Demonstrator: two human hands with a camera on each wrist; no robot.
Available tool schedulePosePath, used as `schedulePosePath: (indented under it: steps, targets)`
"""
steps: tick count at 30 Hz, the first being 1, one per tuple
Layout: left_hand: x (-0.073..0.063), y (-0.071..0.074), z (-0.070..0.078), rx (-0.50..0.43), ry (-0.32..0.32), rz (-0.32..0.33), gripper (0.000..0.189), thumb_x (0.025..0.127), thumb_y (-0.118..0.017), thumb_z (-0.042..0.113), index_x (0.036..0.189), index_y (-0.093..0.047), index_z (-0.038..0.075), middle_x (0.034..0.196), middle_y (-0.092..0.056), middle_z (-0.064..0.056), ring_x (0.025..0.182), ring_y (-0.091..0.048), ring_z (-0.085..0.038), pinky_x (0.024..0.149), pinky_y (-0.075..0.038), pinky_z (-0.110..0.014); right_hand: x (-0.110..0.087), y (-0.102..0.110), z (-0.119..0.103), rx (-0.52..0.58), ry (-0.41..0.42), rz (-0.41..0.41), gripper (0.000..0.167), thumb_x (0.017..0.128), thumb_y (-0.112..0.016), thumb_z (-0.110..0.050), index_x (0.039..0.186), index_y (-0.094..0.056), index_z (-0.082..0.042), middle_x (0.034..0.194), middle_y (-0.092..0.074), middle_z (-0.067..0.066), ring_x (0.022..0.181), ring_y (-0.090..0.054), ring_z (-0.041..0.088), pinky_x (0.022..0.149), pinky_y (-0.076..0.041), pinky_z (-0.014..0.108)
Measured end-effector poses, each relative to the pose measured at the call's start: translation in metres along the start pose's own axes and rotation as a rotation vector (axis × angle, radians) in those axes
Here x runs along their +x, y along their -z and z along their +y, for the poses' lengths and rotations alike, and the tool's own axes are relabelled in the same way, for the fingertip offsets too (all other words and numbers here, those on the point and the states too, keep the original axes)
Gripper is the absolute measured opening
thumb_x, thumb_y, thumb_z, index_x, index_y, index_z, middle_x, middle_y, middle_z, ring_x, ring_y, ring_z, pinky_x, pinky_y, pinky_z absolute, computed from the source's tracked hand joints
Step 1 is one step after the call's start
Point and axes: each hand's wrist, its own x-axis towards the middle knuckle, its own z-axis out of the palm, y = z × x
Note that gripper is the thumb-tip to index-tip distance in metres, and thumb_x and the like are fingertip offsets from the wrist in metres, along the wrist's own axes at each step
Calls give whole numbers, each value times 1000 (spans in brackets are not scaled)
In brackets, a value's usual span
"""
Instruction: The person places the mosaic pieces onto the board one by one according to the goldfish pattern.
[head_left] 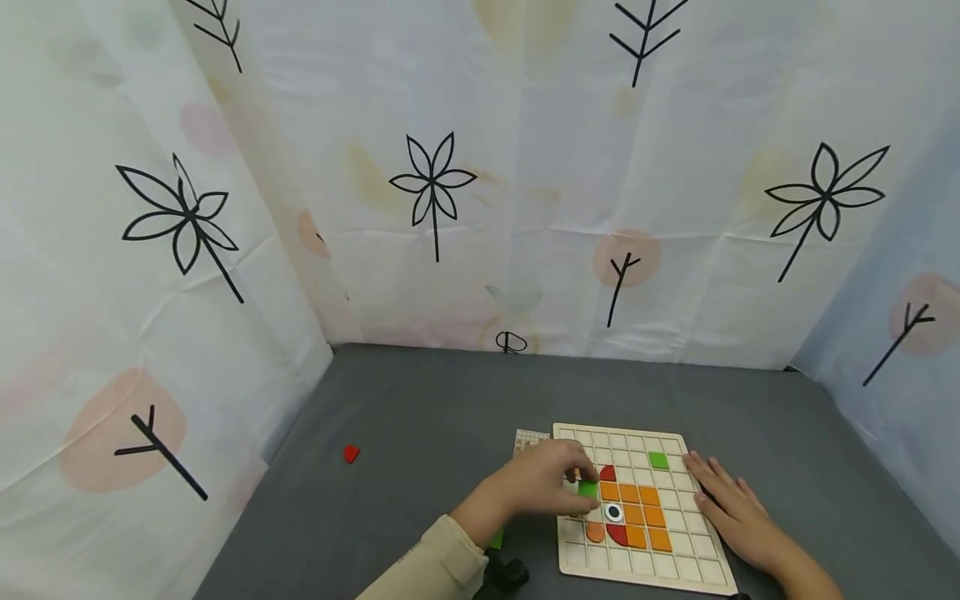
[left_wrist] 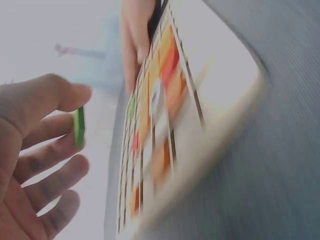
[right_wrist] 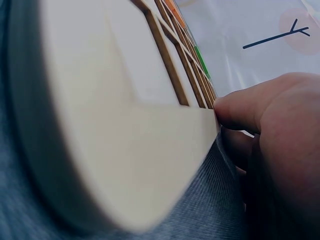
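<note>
Between thumb and fingertips, my left hand (head_left: pixel 538 480) pinches a small green square tile (left_wrist: pixel 79 127) over the left part of a wooden grid board (head_left: pixel 600 564). Set in the board's grid are several orange square tiles (head_left: pixel 650 517) and a round eye tile (head_left: pixel 613 512). Red rounded pieces (head_left: pixel 608 473) sit above and below the eye, near a rounded orange piece (head_left: pixel 595 532). Another green tile (head_left: pixel 658 460) lies toward the upper right. My right hand (head_left: pixel 738 515) rests along the board's right edge, fingers extended and thumb touching the rim in the right wrist view.
A red piece (head_left: pixel 352 453) lies apart on the grey table (head_left: pixel 420 400), far left. A patterned card (head_left: pixel 529 437) pokes out beside the board's upper left. Near my left sleeve are a green piece (head_left: pixel 496 540) and a black object (head_left: pixel 507 575). Printed curtains (head_left: pixel 525 208) enclose the table.
</note>
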Motion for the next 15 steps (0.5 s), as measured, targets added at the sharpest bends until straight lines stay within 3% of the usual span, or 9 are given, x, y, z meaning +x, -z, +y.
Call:
schedulePosePath:
  steps: [3,8,11,15]
  targets:
    - [28,-11,14,43,-37,4,26,99,-77,33,118,-80,15,108,-71,9,89,-62,3,77,-46,-5,1,1,-1,-10,-10,-1,62,114,-48,-33,166,-33,-4,169,-25,33,124,9,-41,117,7,82]
    - [67,-36,26,98,2,29,27,101,-73,40,119,-80,22,109,-70,15,90,-60,8,74,-44,-4,0,1,2,-8,-14,-7,62,114,-49,-33,166,-33,-4,169,-25,34,122,9,-41,116,6,83]
    - [86,-51,30,139,28,43,25,100,-74,41,118,-80,25,107,-70,17,87,-57,12,73,-43,-4,-1,1,4,-3,-4,-6,61,114,-49,-31,166,-33,-5,168,-26,35,123,9,-41,116,7,84]
    - [103,-68,28,283,65,49,21,99,-75,43,114,-80,30,99,-68,19,76,-52,12,68,-41,-6,-1,-1,5,-8,10,3,60,114,-49,-31,167,-33,-7,168,-28,35,125,8,-41,116,6,83]
